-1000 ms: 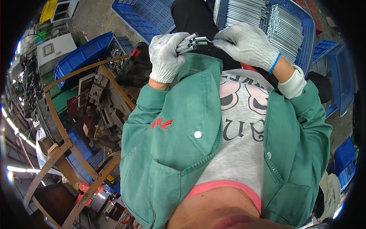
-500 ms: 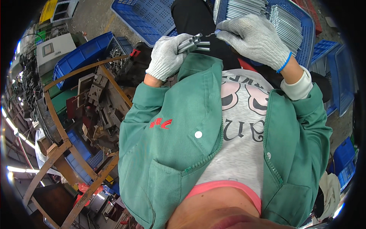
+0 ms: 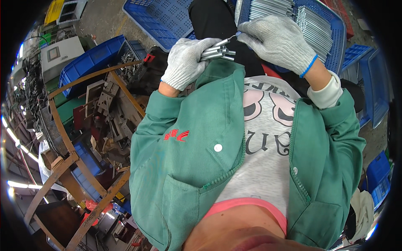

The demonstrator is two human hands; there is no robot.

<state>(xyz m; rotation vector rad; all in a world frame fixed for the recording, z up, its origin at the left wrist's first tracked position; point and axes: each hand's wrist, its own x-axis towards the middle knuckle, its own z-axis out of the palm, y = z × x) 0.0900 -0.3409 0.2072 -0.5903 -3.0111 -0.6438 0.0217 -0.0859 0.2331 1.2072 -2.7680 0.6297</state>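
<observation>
My left hand [image 3: 185,62], in a white knit glove, is closed around several short silver metal tubes [image 3: 218,53]. Their open ends point to the right, and one tube sticks out above the others. Wearing a matching glove with a blue cuff edge, my right hand [image 3: 279,44] pinches a small tool [image 3: 238,34] with a bit of blue showing. Its thin metal tip reaches the mouth of the raised tube; whether it is inside I cannot tell. The rest of the tool is hidden by the fingers.
Beyond my right hand stands a blue crate [image 3: 338,42] holding many long silver tubes [image 3: 314,31]. Another blue crate [image 3: 161,23] lies beyond my left hand. A rusty metal frame [image 3: 63,125] and scattered metal parts [image 3: 113,104] are at the left. Blue bins [image 3: 374,88] stand at the right.
The tubes in my left hand have shifted, and one now angles up toward the right. The tool tip in my right hand has come to that tube's end.
</observation>
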